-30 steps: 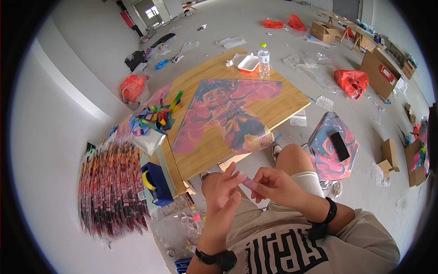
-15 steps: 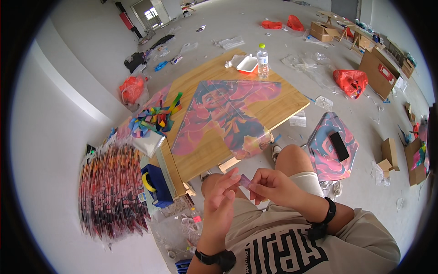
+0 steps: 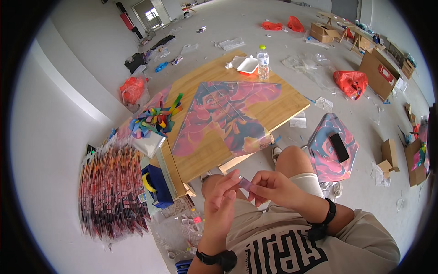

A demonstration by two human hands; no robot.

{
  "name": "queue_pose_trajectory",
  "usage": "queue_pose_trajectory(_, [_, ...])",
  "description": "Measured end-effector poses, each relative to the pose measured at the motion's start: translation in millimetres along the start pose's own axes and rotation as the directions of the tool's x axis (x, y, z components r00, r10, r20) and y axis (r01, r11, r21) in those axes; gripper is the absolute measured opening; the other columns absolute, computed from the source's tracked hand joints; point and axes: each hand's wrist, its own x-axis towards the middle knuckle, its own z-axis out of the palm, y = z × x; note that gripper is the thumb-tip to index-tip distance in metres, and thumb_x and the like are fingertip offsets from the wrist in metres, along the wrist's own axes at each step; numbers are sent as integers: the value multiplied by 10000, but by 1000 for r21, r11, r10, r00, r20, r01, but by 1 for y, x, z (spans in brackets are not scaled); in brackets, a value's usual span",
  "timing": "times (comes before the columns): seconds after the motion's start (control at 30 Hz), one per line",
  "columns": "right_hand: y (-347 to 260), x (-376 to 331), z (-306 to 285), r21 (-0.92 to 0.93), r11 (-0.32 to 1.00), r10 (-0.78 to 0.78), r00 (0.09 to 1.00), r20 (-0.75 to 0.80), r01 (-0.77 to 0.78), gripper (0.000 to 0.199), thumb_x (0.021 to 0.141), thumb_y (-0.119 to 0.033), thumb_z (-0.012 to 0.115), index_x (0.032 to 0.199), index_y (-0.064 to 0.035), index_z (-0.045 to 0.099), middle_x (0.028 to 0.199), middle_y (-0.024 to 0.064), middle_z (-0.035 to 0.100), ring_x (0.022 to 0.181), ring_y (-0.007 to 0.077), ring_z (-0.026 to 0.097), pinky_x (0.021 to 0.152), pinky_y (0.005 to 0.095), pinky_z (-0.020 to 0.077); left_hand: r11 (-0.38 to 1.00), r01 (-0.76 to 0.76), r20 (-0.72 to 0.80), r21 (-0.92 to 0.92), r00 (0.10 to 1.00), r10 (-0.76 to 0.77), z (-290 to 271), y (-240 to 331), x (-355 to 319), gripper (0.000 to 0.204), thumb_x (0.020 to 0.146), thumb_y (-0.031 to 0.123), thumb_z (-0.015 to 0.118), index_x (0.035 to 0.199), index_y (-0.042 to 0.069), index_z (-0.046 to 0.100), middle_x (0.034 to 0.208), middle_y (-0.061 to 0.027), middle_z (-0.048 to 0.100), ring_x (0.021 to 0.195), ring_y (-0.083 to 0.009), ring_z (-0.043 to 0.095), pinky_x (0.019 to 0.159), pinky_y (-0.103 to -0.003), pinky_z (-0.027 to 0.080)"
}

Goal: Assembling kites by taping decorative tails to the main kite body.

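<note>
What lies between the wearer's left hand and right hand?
In the head view, a small purple strip lies between the left hand and the right hand. The right hand pinches one end; whether the left touches the other is unclear.

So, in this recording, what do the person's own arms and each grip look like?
The left grip and right grip are ungloved. The left arm wears a black strap-like wristband with a bulky dark piece; the right arm wears a similar black wristband. The right upper arm comes out of a loose beige fabric sleeve. No cables show.
</note>
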Motion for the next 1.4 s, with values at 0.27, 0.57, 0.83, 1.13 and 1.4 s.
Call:
queue_pose_trajectory(0.27, [8, 3, 0, -104, 986, -139, 988, -63, 132, 183, 991, -166, 659, 1093, -26, 603, 915, 20, 671, 841, 82, 629, 763, 228, 489, 983, -44, -2, 177, 999, 45, -1, 1, 0, 303, 1000, 65, 571, 1288, -11, 622, 1467, -180, 502, 1319, -261, 524, 1130, -405, 386])
queue_pose_trajectory(0.57, [16, 5, -1, -233, 954, -193, 981, -1, 187, 136, 967, -137, 682, 976, -13, 625, 923, 30, 691, 867, 89, 639, 783, 244, 508, 932, -121, -64, 342, 986, 152, -3, -9, -2, 328, 904, -75, 666, 1227, -30, 626, 1318, -162, 578, 1120, -193, 642, 951, -300, 520])
queue_pose_trajectory(0.83, [17, 5, 1, -201, 966, -157, 986, 50, 164, 149, 975, -144, 676, 976, -6, 622, 929, 44, 701, 881, 100, 658, 792, 248, 516, 979, -19, -264, 202, 962, 73, 13, -8, -2, 585, 863, -78, 721, 1382, -22, 458, 953, -68, 663, 934, -159, 684, 842, -289, 569])
queue_pose_trajectory(1.13, [-16, 6, -1, -519, 773, -425, 905, 5, 365, 142, 948, -68, 679, 1078, -11, 672, 1024, 70, 687, 901, 135, 668, 827, 302, 519, 877, -56, -112, 477, 986, 124, 5, -2, -3, 639, 822, -52, 750, 1390, -34, 457, 1018, -85, 656, 943, -145, 668, 888, -325, 546])
queue_pose_trajectory(1.4, [-23, 20, 7, -603, 707, -424, 904, 56, 369, 141, 878, -90, 762, 968, -35, 668, 913, 41, 672, 777, 135, 666, 711, 286, 524, 854, -43, -30, 519, 997, 68, 5, -1, 1, 686, 829, -46, 742, 1431, -16, 414, 950, -53, 705, 996, -134, 661, 1016, -317, 438])
